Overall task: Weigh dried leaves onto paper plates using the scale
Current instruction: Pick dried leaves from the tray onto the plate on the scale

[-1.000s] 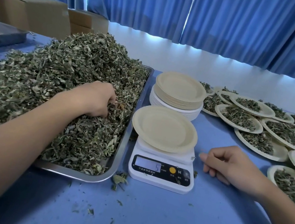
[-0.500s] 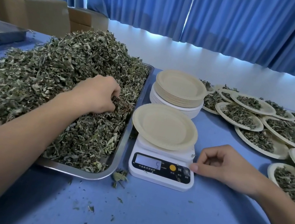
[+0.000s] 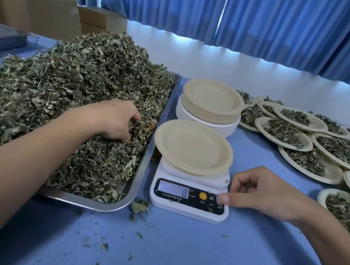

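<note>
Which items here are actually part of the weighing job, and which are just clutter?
In the job:
dried leaves in the metal tray, left hand gripping some
scale, right hand thumb on a button
empty plate on the scale
plate stack
filled plates

Lying about:
cardboard boxes
curtains
leaf bits on the table

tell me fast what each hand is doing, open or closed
Left hand: closed, grips dried leaves in the tray.
Right hand: fingers curled, holding nothing; thumb presses a button on the scale.
</note>
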Demonstrator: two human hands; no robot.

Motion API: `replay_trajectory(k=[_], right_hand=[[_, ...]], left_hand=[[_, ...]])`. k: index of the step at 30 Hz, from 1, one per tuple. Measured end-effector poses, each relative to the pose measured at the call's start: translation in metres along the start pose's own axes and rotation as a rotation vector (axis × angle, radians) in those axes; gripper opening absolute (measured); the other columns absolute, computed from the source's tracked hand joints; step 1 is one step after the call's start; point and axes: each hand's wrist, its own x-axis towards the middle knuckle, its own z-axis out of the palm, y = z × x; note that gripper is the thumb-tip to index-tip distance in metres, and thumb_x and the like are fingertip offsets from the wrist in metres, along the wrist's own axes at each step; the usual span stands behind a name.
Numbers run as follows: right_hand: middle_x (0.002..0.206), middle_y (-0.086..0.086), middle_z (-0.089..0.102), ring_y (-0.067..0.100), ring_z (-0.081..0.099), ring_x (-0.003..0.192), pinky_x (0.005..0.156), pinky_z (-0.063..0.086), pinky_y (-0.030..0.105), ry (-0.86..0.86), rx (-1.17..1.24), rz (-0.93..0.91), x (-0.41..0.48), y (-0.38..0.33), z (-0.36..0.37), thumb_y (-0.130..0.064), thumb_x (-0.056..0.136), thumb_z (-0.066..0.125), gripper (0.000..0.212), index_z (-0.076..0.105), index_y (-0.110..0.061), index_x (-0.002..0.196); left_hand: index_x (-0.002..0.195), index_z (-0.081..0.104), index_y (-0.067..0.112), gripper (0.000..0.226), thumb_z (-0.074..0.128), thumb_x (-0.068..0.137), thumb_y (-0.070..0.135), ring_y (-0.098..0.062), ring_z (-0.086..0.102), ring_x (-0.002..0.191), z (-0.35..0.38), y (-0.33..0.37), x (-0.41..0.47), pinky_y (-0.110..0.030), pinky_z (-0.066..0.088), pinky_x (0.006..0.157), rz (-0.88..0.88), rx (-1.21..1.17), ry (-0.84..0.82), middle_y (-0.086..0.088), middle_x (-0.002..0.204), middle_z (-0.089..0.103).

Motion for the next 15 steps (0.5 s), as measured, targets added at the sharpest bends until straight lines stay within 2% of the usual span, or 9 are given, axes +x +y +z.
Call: replay_trajectory(k=[3,6,8,11,15], right_hand=[[0.061,0.0,0.053,0.012,0.039,0.054,0.049,0.03,0.019,-0.028,0.108,-0.048,-0.006,0.01,-0.006,-0.043,0.078,0.086,0.038,0.07,-0.008,0.076],[0.07,0.017,0.059,0.012,0.038,0.043,0.041,0.024,0.021,-0.006,0.29,-0.023,-0.005,0.023,-0.018,-0.032,0.082,0.082,0.032,0.067,-0.005,0.076],[0.069,0.022,0.053,0.013,0.033,0.039,0.039,0.018,0.022,0.089,0.384,0.015,0.004,0.029,-0.022,-0.025,0.087,0.074,0.029,0.064,-0.001,0.075],[0.062,0.015,0.053,0.011,0.035,0.037,0.034,0.021,0.019,0.299,0.442,0.07,0.025,0.033,-0.027,-0.015,0.096,0.066,0.027,0.063,-0.001,0.074],[0.059,0.006,0.06,0.013,0.041,0.04,0.036,0.032,0.021,0.484,0.249,0.086,0.051,0.034,-0.029,-0.019,0.098,0.065,0.03,0.066,-0.003,0.073]], left_hand=[[0.147,0.048,0.024,0.075,0.083,0.081,0.02,-0.029,0.056,0.125,0.0,0.0,0.001,-0.034,0.045,0.102,0.009,0.006,0.007,-0.008,0.147,0.051],[0.143,0.053,0.022,0.068,0.082,0.081,0.022,-0.028,0.056,0.124,0.0,-0.003,0.002,-0.033,0.045,0.102,0.027,0.015,0.016,-0.007,0.144,0.054],[0.144,0.052,0.022,0.069,0.081,0.081,0.024,-0.026,0.055,0.126,0.0,-0.005,0.003,-0.032,0.043,0.104,0.036,-0.002,0.007,-0.005,0.145,0.054],[0.149,0.045,0.017,0.081,0.083,0.078,0.026,-0.023,0.049,0.135,0.0,-0.005,0.004,-0.032,0.037,0.111,0.062,-0.038,-0.065,-0.004,0.151,0.048],[0.148,0.047,0.017,0.079,0.084,0.078,0.018,-0.026,0.053,0.13,0.002,-0.002,0.003,-0.03,0.041,0.104,0.05,-0.023,-0.032,-0.006,0.148,0.052]])
